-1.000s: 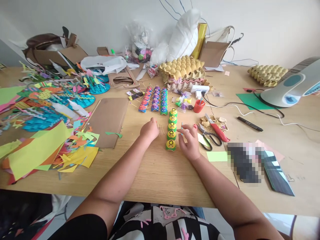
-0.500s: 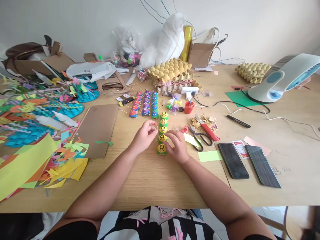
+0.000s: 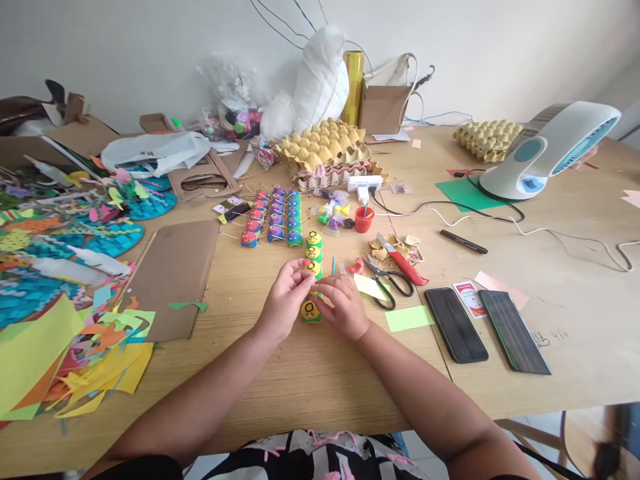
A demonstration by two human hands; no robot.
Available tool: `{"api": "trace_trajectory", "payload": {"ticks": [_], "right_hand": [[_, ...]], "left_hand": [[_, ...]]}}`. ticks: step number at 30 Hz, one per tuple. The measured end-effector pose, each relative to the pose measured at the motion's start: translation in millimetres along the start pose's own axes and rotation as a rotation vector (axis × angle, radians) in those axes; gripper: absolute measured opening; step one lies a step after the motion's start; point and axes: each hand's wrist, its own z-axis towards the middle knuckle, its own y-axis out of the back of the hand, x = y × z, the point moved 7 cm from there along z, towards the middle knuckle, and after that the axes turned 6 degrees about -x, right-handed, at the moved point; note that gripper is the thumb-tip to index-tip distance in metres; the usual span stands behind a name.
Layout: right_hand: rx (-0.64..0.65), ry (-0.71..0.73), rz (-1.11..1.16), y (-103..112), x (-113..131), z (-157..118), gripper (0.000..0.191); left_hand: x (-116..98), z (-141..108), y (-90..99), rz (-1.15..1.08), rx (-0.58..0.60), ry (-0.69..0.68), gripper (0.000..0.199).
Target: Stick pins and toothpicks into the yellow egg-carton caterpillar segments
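Over a row of green and yellow egg-carton caterpillars (image 3: 311, 311), my two hands meet at the fingertips. My left hand (image 3: 285, 299) is closed in a pinch on a thin toothpick, which the fingers now mostly hide. A small red spot shows at its index fingertip. My right hand (image 3: 344, 307) has its thumb and index finger drawn together against the left fingertips; what lies between them is hidden. The yellow tops carry drawn black marks. Beyond stand finished-looking rows in red and blue (image 3: 254, 220), purple (image 3: 276, 215) and green and blue (image 3: 295, 217), some with sticks poking out.
On the right lie scissors (image 3: 393, 277), a red-handled knife (image 3: 407, 265), two dark phones (image 3: 456, 325) and a marker (image 3: 463, 241). A small red cup (image 3: 364, 219) stands behind. Cardboard (image 3: 177, 280) and paper scraps (image 3: 120, 373) lie left. Egg trays (image 3: 323, 150) and a fan (image 3: 545, 153) are farther back.
My hands have come together, the right fingers moving in to the left fingertips. The toothpick, seen upright in the left fingers before, is now mostly covered. The view has shifted slightly right.
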Motion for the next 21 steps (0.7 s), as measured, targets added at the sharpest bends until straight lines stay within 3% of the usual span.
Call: {"api": "trace_trajectory", "payload": {"ticks": [6,10,12,14,17,21], "right_hand": [[-0.044,-0.084,0.137,5.7,-4.0,-1.5,0.024],[-0.234,-0.503,0.341,9.0,-31.3,-6.7,0.006],[-0.327,-0.740,0.518,5.2,-46.2,-13.7,0.012],[-0.315,-0.925,0.740,-6.5,-54.0,-19.0,0.020],[-0.209,-1.106,0.999,-24.0,-53.9,-24.3,0.027],[-0.210,-1.195,1.114,-29.9,-53.8,-28.8,0.032]], "left_hand": [[2.8,-3.7,-5.9,-0.038,0.025,-0.006,0.046],[0.1,0.0,0.8,0.061,0.064,-0.098,0.037],[0.5,3.1,8.2,0.116,0.060,-0.157,0.032],[2.8,5.6,17.1,0.138,0.032,-0.211,0.030],[8.3,6.8,28.4,0.190,-0.018,-0.275,0.029],[9.1,4.3,33.5,0.252,-0.028,-0.392,0.033]]}}
